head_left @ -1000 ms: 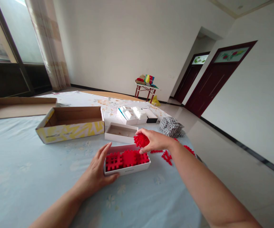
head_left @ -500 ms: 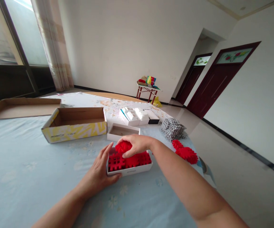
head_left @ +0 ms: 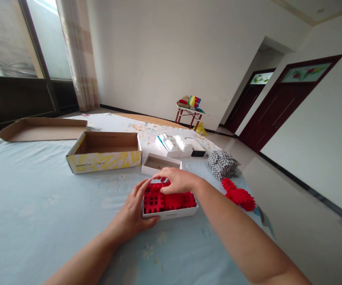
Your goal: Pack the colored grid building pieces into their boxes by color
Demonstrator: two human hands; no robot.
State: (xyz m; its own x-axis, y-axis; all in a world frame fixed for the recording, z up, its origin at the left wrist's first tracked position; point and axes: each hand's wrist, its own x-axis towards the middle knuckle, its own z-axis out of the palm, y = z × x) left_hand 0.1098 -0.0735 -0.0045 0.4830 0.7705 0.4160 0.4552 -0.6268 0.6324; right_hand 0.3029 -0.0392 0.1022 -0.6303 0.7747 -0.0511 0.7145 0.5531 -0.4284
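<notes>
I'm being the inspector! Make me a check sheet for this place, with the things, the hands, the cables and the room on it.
Surface: pale blue flowered cloth.
Job's things: white box filled with red pieces.
Clutter: yellow-and-white carton, cardboard tray, white tray, gray heap, loose red pieces near the cloth's right edge.
Hands: left hand grips the white box's left end; right hand is over the red pieces, its grip unclear.
Cables: nothing seen.
Surroundings: curtain, dark red door, small side table.

A pale wall (head_left: 147, 55) stands at 12 o'clock; a daylit window (head_left: 50, 51) at 10 o'clock adjoins a curtain (head_left: 80, 55); a side table (head_left: 189, 110) stands at 1 o'clock, dark-red doors (head_left: 288, 102) at 2 o'clock; glossy floor (head_left: 307, 243) lies at 4 o'clock.
</notes>
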